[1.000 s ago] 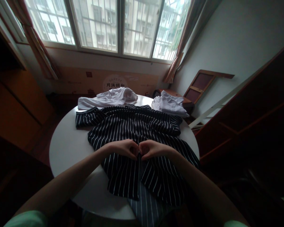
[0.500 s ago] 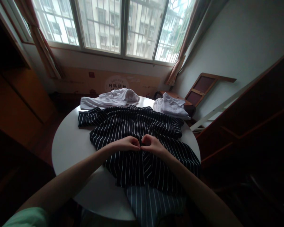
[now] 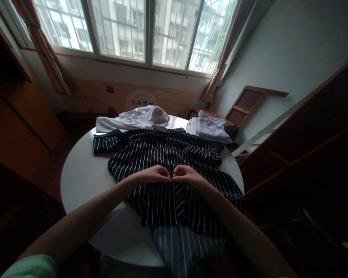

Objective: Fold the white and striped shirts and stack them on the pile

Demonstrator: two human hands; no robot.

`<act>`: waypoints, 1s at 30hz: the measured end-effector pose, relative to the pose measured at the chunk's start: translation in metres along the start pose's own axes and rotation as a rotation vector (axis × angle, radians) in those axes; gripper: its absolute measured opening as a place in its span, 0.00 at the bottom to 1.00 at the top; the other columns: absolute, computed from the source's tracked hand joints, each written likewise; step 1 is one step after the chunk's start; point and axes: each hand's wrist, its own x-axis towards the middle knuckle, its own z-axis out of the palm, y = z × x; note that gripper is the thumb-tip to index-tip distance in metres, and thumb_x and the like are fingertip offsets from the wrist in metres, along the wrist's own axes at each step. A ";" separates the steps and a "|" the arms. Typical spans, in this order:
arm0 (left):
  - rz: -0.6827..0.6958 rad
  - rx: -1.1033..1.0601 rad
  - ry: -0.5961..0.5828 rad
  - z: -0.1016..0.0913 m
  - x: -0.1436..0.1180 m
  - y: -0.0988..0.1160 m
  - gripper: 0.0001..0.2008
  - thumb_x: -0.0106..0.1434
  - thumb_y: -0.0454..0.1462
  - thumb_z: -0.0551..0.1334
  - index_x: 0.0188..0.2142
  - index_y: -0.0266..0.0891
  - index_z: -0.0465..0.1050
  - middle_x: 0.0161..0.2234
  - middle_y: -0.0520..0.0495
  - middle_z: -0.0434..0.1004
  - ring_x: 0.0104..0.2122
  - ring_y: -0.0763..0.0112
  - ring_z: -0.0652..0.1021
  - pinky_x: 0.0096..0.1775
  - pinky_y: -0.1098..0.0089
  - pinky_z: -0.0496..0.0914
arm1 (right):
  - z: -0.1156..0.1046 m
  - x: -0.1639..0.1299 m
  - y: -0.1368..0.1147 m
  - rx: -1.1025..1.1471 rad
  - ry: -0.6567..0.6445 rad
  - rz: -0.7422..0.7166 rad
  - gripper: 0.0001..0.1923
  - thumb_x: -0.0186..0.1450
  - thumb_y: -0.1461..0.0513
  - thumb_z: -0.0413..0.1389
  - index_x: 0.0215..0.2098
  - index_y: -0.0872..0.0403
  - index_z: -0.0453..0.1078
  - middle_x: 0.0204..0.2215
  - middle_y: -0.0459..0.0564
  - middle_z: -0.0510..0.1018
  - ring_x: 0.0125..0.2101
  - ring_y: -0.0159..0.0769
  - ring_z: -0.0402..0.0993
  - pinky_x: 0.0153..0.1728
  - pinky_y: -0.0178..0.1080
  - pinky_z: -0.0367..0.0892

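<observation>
A black shirt [image 3: 153, 152] with white stripes lies spread out, its collar end toward the window and its lower edge toward me. Over the shirt's middle front, my left hand [image 3: 157, 174] is closed in a pinch on the fabric at the front edge. My right hand [image 3: 186, 174] meets it there, also pinching the shirt front, with the fingertips of both hands almost touching. Whether a button sits between the fingers is too small to see. Part of the shirt's lighter, greyish-blue underside [image 3: 188, 245] hangs past the table's near edge.
The shirt rests on a round white table [image 3: 78, 173]. At the far side lie a crumpled white garment [image 3: 133, 119] and, farther right, a folded pile of white clothes [image 3: 208, 127]. A wooden chair [image 3: 246, 102] stands beyond on the right, and a barred window [image 3: 121, 31] is ahead.
The view has shifted slightly. Both hands stay at the same spot on the shirt front, with the right fingers slightly changed in position. The shirt has stayed in place.
</observation>
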 end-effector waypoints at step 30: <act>0.033 0.134 0.121 0.008 0.003 -0.001 0.13 0.55 0.44 0.58 0.29 0.34 0.68 0.24 0.52 0.65 0.25 0.77 0.64 0.28 0.74 0.58 | -0.002 0.001 0.003 -0.003 -0.042 -0.017 0.17 0.42 0.65 0.63 0.28 0.56 0.62 0.21 0.41 0.73 0.19 0.25 0.69 0.16 0.28 0.60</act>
